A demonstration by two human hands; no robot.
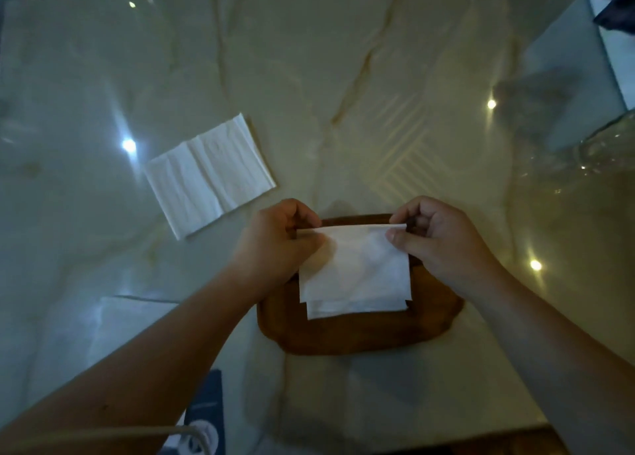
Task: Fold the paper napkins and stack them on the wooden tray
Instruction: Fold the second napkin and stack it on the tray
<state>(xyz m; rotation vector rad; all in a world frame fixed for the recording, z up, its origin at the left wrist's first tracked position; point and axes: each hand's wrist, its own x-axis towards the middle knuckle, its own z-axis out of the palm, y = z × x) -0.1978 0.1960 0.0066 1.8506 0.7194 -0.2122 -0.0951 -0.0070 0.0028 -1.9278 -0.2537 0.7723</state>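
Observation:
A dark wooden tray [350, 334] lies on the marble table in front of me. Over it I hold a folded white napkin [354, 269] by its far edge. My left hand [275, 245] pinches the left corner and my right hand [436, 238] pinches the right corner. The napkin's near layers hang unevenly, with a lower layer showing below. It hides whatever lies on the tray beneath it. A second white napkin [209, 174], flat with visible creases, rests on the table to the left of the tray.
Glassware [604, 148] stands at the right edge of the glossy marble table [343, 76]. A dark blue item [206, 406] and a white cord [192, 434] sit near the front left. A grey-white object [615, 42] lies at the far right.

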